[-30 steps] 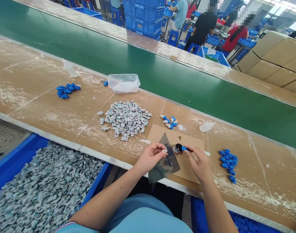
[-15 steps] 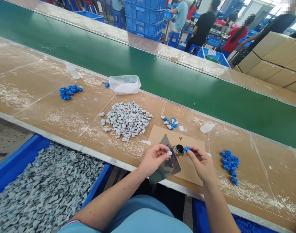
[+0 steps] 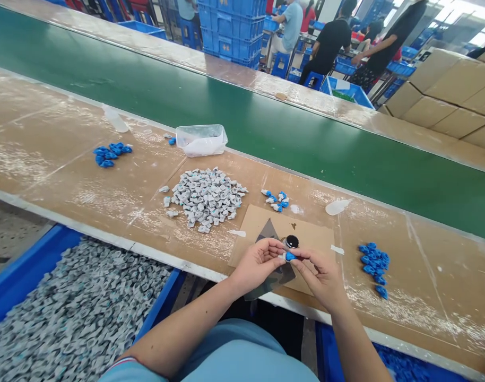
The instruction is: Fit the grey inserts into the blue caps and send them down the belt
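Brown worktable: grey pile, clear tub, cardboard sheet, left blue cluster, right blue cluster.

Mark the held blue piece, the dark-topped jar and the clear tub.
Blue piece (image 3: 291,256), head view: its visible side.
Dark-topped jar (image 3: 292,241), head view: its top.
Clear tub (image 3: 201,132), head view: inner back wall.

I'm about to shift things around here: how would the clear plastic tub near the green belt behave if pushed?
The clear plastic tub would probably be light and flex a little, judging by its thin-looking, see-through walls. Its low, wide shape suggests it would slide rather than tip.
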`<state>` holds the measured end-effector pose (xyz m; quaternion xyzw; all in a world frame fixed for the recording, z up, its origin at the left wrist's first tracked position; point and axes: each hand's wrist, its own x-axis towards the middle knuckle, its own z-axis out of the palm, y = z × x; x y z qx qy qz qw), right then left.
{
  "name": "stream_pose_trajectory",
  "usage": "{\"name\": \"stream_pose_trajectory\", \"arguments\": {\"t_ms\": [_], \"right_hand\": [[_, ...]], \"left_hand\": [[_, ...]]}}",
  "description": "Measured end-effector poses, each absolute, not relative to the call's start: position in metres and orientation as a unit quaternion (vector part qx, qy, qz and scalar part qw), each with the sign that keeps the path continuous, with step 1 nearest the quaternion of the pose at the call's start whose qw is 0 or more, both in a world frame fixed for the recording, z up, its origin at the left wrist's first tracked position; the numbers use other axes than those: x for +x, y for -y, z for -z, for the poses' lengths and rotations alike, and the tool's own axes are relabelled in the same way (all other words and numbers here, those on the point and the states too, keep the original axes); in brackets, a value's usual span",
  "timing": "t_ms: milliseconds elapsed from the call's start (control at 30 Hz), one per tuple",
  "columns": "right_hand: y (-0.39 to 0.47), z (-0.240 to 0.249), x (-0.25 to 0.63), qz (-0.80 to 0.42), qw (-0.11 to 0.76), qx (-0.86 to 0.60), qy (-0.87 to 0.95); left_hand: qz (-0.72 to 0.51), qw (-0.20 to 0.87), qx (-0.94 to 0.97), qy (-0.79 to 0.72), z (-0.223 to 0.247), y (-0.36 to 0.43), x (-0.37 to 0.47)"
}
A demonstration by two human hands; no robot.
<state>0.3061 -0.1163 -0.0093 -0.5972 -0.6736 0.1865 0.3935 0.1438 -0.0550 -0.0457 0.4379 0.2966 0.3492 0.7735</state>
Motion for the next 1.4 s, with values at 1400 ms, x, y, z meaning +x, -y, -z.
{"name": "stream_pose_trajectory", "arguments": {"t_ms": [1400], "right_hand": [[0.138,-0.004,0.311,-0.196,0.428,-0.555,0.686]], "left_hand": [[-0.235,0.681,0.649,-0.243,0.013,0.056,0.131]]}}
